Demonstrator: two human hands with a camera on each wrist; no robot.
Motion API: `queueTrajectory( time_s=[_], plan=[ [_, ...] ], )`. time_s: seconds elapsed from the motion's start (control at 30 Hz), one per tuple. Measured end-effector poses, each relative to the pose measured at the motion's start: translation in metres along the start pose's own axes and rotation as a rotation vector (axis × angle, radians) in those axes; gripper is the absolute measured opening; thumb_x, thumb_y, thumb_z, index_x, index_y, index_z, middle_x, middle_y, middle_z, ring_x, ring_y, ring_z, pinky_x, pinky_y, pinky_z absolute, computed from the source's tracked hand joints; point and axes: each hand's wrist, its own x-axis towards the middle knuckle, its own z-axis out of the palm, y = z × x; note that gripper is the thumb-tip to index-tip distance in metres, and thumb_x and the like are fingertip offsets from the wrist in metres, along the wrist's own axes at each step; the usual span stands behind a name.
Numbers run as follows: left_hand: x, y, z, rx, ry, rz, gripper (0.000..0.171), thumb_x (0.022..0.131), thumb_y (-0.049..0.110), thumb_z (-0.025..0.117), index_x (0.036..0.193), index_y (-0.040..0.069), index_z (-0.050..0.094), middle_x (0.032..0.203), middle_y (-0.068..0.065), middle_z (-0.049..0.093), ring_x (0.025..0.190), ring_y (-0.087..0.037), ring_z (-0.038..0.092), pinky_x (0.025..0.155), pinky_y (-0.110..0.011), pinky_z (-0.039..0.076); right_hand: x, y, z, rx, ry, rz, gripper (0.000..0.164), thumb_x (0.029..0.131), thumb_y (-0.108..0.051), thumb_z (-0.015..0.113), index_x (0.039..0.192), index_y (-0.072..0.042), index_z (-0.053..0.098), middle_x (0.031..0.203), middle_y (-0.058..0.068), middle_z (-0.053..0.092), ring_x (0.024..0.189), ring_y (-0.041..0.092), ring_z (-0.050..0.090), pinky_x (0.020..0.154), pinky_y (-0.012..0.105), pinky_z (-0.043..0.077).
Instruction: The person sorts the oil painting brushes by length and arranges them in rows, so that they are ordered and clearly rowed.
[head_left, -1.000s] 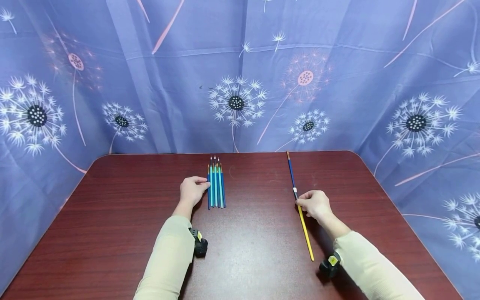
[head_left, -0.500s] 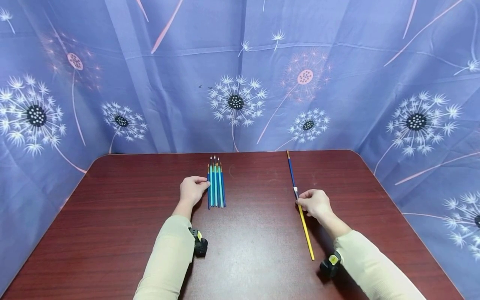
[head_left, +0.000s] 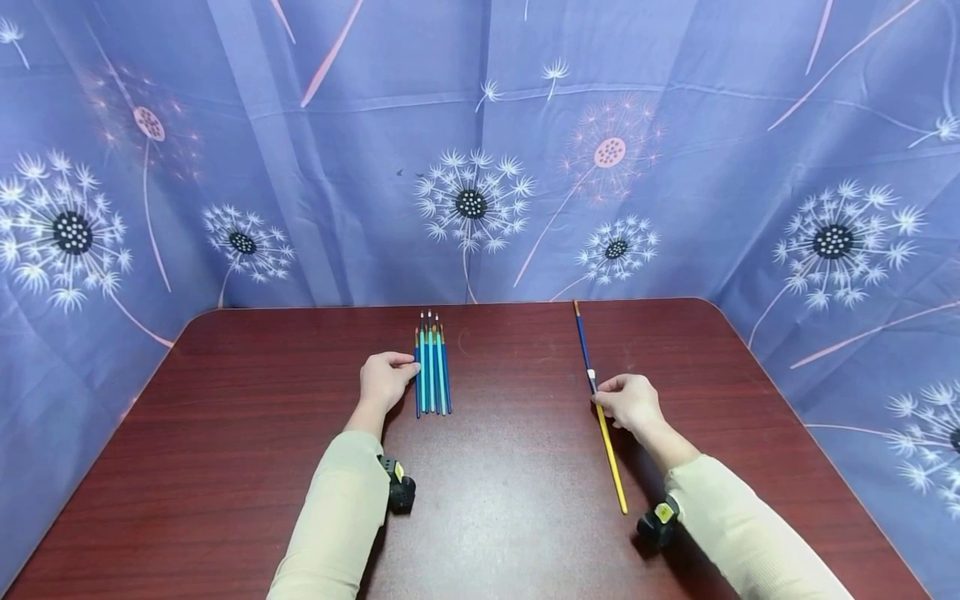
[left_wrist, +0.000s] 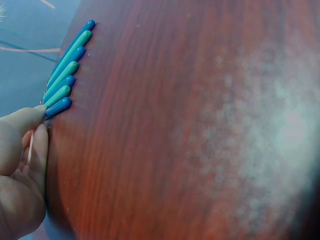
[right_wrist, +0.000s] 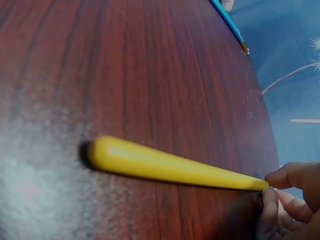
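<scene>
Paintbrush row [head_left: 431, 375]: left fingers [head_left: 400, 359] pinch its leftmost blue brush [head_left: 417, 397]; right fingers [head_left: 615, 384], well right of the row, pinch a yellow brush [head_left: 611, 462] near its bristle end. Beyond that, also right of the row, lone blue brush [head_left: 582, 337], roughly in line. Judged: seven lie neatly grouped; end-to-end line only two long, probably unfinished; whether row is stock, cannot tell
</scene>
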Motion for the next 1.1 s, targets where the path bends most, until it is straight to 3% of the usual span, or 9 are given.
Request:
queueTrajectory(
  time_s=[0.53,0.9,1.1],
  plan=[
    [0.000,0.001,0.000,0.002,0.003,-0.009,0.026,0.086,0.023,0.068,0.107,0.007,0.072,0.107,-0.014,0.071,0.099,-0.026,0.067,0.083,-0.039,0.054,0.009,0.001,-0.002,-0.002,0.011,0.002,0.020,0.080,-0.009,0.065,0.093,0.007,0.066,0.054,-0.003,0.059,0.047,0.007,0.055,0.043,0.023,0.049],
    [0.003,0.000,-0.002,-0.002,0.007,-0.001,0.027,0.087,0.023,0.067,0.108,0.007,0.071,0.107,-0.015,0.070,0.097,-0.027,0.066,0.081,-0.039,0.054,-0.011,-0.001,0.004,-0.016,-0.007,-0.011,0.017,0.078,-0.009,0.066,0.090,0.004,0.066,0.054,-0.003,0.057,0.047,0.009,0.053,0.042,0.022,0.046],
    [0.001,0.000,0.000,0.003,0.004,-0.001,0.027,0.088,0.024,0.066,0.108,0.007,0.071,0.105,-0.013,0.071,0.096,-0.027,0.065,0.083,-0.040,0.053,-0.011,-0.004,0.007,-0.010,-0.014,-0.017,0.017,0.078,-0.008,0.065,0.090,0.005,0.066,0.055,-0.002,0.058,0.047,0.009,0.053,0.041,0.022,0.046]
  ],
)
